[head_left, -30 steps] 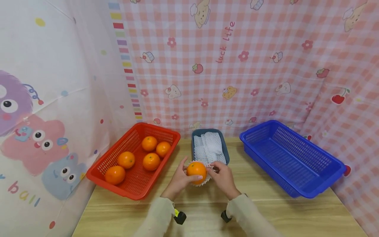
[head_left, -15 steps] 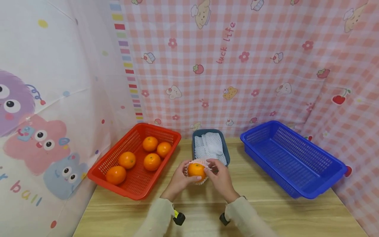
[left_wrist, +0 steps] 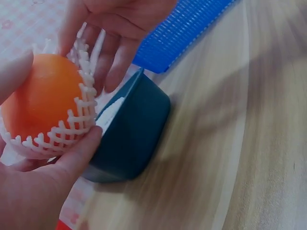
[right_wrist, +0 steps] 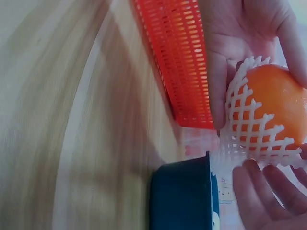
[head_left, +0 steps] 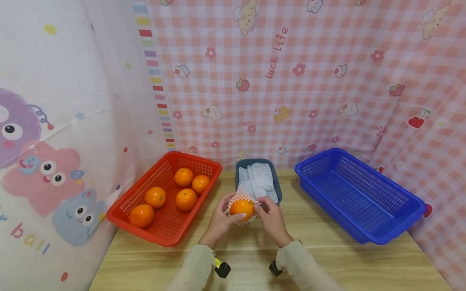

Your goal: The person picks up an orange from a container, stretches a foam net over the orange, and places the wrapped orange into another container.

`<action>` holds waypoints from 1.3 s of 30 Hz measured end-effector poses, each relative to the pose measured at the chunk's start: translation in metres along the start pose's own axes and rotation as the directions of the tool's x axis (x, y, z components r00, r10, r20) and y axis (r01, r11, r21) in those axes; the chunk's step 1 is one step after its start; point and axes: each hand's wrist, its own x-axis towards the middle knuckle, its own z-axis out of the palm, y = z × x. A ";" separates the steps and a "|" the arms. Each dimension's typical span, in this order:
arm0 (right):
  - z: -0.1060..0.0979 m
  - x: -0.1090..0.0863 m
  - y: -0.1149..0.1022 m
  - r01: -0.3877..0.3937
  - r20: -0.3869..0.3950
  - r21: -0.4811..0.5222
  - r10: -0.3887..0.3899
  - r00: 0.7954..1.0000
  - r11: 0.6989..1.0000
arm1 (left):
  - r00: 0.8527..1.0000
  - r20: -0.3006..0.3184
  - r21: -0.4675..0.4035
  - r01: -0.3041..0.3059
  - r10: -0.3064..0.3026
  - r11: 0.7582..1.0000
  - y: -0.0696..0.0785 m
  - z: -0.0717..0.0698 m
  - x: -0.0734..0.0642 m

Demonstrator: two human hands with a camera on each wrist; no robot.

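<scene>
An orange [head_left: 241,207] sits partly inside a white foam fruit net [left_wrist: 62,136], its near face bare. My left hand [head_left: 220,220] grips the fruit and net, thumb across the orange's front and fingers round the net's outside. My right hand [head_left: 271,218] pinches the net's edge on the right side with thumb and forefinger; its other fingers are bent behind. In the right wrist view, the net's lattice [right_wrist: 256,127] covers one side of the orange. Both hands are just in front of a small dark teal basket [head_left: 278,188] holding more white foam nets [head_left: 260,178].
A red basket [head_left: 165,239] with several oranges [head_left: 155,197] stands on the left of the wooden table [head_left: 251,258]. On the right is a blue basket [head_left: 358,198] with nothing seen in it. A checked cloth [head_left: 255,97] hangs behind.
The foam net has come up round the far and left sides of the orange, which has turned so its stem end faces right. Both hands stay in nearly the same place.
</scene>
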 end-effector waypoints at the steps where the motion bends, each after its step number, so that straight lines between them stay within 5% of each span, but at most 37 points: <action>1: 0.000 0.000 0.000 0.031 -0.009 -0.027 -0.032 0.999 0.999 | 1.000 -0.006 -0.014 -0.007 0.007 1.000 0.000 0.000 0.000; 7: 0.003 -0.006 -0.004 0.220 -0.029 -0.220 -0.232 0.972 0.950 | 0.997 -0.077 -0.042 -0.008 0.005 0.999 0.001 0.002 -0.001; 14: 0.012 -0.018 -0.009 0.376 0.038 -0.254 -0.379 0.925 0.891 | 0.991 -0.130 -0.001 -0.008 0.008 1.000 0.012 0.003 -0.005; 23: 0.016 -0.028 -0.017 0.367 0.134 -0.180 -0.347 0.928 0.913 | 0.980 -0.164 0.057 -0.101 0.109 0.993 0.028 0.006 -0.016; 27: 0.009 -0.026 -0.015 0.406 0.179 -0.149 -0.379 0.908 0.902 | 0.979 -0.153 0.083 -0.123 0.135 0.989 0.030 0.005 -0.017; 30: -0.001 -0.019 -0.012 0.511 0.183 -0.216 -0.480 0.858 0.832 | 0.980 -0.127 0.104 -0.140 0.153 0.985 0.031 0.003 -0.018; 34: -0.011 -0.005 -0.012 0.656 0.300 -0.393 -0.585 0.754 0.644 | 0.983 -0.083 0.156 -0.149 0.164 0.976 0.032 0.001 -0.019; 36: -0.012 0.002 -0.012 0.702 0.408 -0.438 -0.572 0.712 0.562 | 0.986 -0.057 0.171 -0.146 0.157 0.974 0.031 0.000 -0.020; 39: -0.011 0.007 -0.010 0.741 0.530 -0.443 -0.519 0.670 0.504 | 0.989 -0.009 0.165 -0.143 0.147 0.976 0.023 0.000 -0.018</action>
